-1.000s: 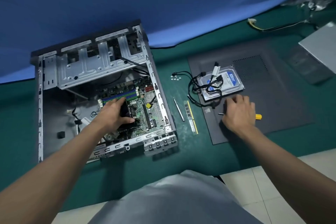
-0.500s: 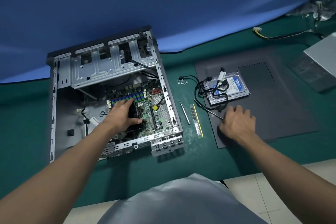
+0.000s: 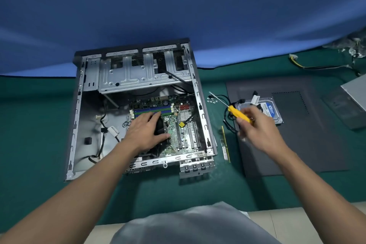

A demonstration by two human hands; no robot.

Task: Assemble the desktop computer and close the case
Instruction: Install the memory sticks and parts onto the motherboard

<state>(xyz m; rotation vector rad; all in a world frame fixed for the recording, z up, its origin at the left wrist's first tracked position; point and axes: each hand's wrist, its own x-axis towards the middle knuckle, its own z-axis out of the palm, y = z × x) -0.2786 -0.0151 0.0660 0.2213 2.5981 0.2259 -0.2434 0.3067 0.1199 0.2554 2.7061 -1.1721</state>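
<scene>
Left hand [image 3: 146, 131] spread on cooler [image 3: 160, 126] inside case [image 3: 200, 109] — right hand [image 3: 255, 132] pinching screwdriver [image 3: 236, 112] alongside.

Setting: PC repair bench. My counter [image 3: 39, 125] carries a green mat, with a blue cloth backdrop [image 3: 178, 6] at 12 o'clock. Opened case [image 3: 126, 77] at 9 o'clock; loose screws [image 3: 212, 100] and bare hard drive [image 3: 270, 110] at 3 o'clock. Pale floor tiles [image 3: 297, 224] at 5 o'clock.

Reaching forward with both bare forearms.
Resting left hand [image 3: 147, 130] palm-down, fingers spread; gripping slim yellow-handled metal screwdriver [image 3: 238, 114] in raised right hand [image 3: 256, 128], fingers curled.
</scene>
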